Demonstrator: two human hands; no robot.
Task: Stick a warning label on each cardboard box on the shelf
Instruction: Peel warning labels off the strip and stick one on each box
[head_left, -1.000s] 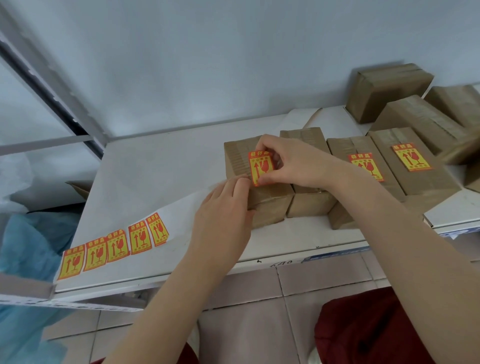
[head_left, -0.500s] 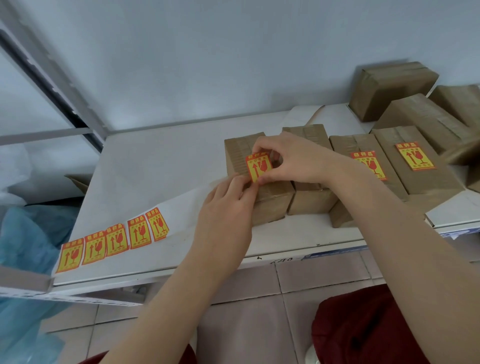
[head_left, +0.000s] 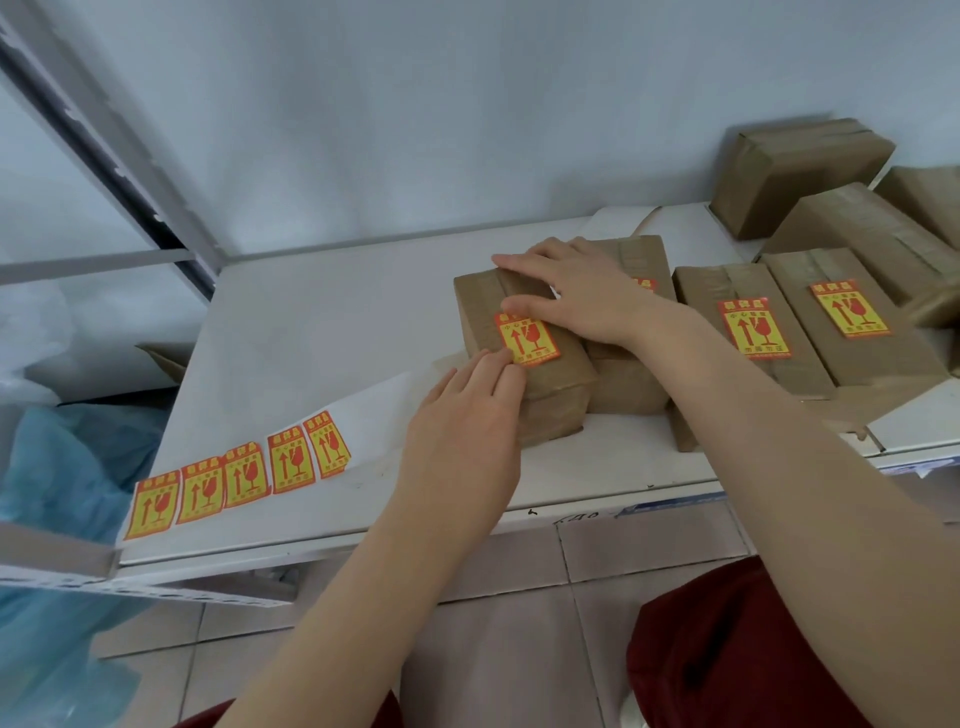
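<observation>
A row of brown cardboard boxes lies on the white shelf (head_left: 322, 332). The leftmost box (head_left: 556, 384) carries a yellow-and-red warning label (head_left: 530, 338) on its top. My left hand (head_left: 462, 431) presses its fingertips on the label's lower left corner. My right hand (head_left: 587, 296) lies flat across the box top, thumb at the label's upper edge. The second box (head_left: 628, 384) shows only a sliver of its label under my right hand. The third box (head_left: 748, 291) and fourth box (head_left: 800, 275) each bear a label. A strip of spare labels (head_left: 234, 475) lies on white backing paper at the shelf's front left.
More brown boxes (head_left: 800, 171) with no label showing are piled at the back right against the wall. A slanted shelf upright (head_left: 104, 140) stands at the left, with blue plastic (head_left: 67, 467) below it. Tiled floor and red clothing (head_left: 727, 649) lie beneath the shelf edge.
My right hand let go of the label and spread flat over the box top. The label now lies flat on the leftmost box, and my left fingertips slid onto its corner.
</observation>
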